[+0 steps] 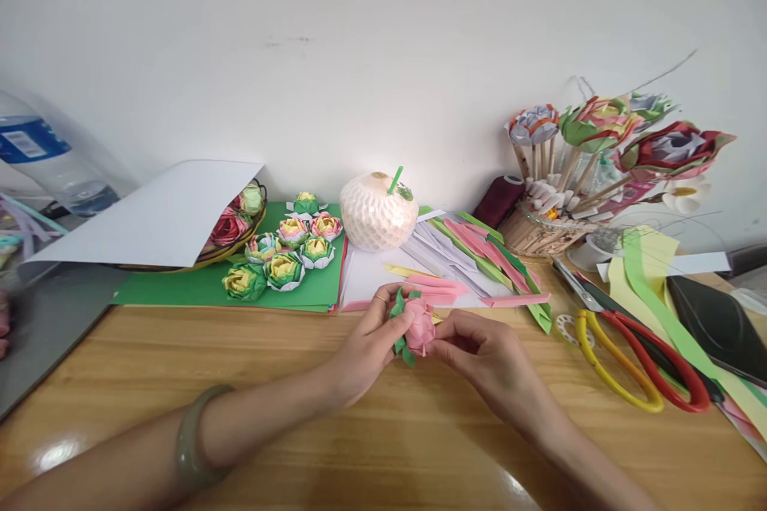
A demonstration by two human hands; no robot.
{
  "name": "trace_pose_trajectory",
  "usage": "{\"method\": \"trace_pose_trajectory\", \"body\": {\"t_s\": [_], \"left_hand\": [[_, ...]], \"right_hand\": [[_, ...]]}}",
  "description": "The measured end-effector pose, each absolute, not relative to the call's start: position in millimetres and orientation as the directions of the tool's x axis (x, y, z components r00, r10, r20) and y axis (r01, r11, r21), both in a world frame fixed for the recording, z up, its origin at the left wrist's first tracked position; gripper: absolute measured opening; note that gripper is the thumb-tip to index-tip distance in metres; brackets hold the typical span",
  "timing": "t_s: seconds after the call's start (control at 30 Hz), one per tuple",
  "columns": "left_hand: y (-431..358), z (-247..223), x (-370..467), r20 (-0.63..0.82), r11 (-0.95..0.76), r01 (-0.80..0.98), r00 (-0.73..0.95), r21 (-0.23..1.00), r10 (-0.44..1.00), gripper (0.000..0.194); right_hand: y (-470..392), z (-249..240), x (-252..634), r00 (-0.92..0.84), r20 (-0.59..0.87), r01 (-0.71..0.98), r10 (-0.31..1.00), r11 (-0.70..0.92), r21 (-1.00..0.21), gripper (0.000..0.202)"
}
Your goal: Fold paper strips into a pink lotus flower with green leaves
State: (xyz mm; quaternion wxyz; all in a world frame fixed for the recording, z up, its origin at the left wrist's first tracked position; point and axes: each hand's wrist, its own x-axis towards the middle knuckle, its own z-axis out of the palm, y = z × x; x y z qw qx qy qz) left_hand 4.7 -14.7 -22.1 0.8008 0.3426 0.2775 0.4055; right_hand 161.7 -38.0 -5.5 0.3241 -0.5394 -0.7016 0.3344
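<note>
You have one pink flower (421, 327) between your two hands, held just above the table (300, 415). Your left hand (375, 339) grips it, thumb on the near side, green leaves (408, 355) poking out past your fingers. Your right hand (488, 343) is closed in a thumb-and-finger pinch at its right edge; exactly which fold you have there is hidden.

The step looks like shaping or opening the petals. I'd judge the next move calls for a steady left grip and a light pinch from the right, since the paper could tear or the layers slip.

Now the counts. Beyond your left hand, on the green sheet (180, 291), sit seven small flowers (284, 270). Further left are one basket (264, 215) holding more flowers, too covered to count, one white sheet (144, 215) over it, and one bottle (65, 152). Straight ahead of your hands stands one white ornament (377, 211); nearer, just past your fingers, lie strips (467, 243), too overlapped to count.

Right of your right hand you have one pair of scissors (593, 305) and, past it, one dark phone-like thing (722, 323). Beyond that hand are one spool (498, 198) and one vase (539, 233) with four large stemmed flowers (601, 124) leaning above it.
</note>
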Motion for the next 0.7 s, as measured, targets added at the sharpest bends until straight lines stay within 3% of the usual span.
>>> {"method": "trace_pose_trajectory", "body": {"t_s": [0.17,0.37,0.6,0.7], "left_hand": [[-13.5,-20.7,4.7,-0.199,0.436,-0.465,0.474,0.771,0.858,0.03],[-15.3,-23.2,5.9,-0.136,0.365,-0.465,0.454,0.807,0.88,0.028],[-11.2,-21.8,3.9,-0.189,0.402,-0.584,0.392,0.705,0.9,0.023],[-10.6,-20.0,3.0,-0.197,0.42,-0.62,0.396,0.663,0.897,0.021]], "right_hand": [[-37.5,-4.2,164.2,-0.284,0.147,0.559,0.948,0.288,-0.778,0.019],[-39.6,-5.9,159.4,-0.184,0.166,0.662,0.969,0.247,-0.708,0.014],[-46.5,-4.1,154.2,-0.102,0.429,0.667,0.897,0.382,-0.639,0.014],[-47.7,-5.8,154.9,-0.088,0.548,0.706,0.832,0.44,-0.554,0.016]]}}
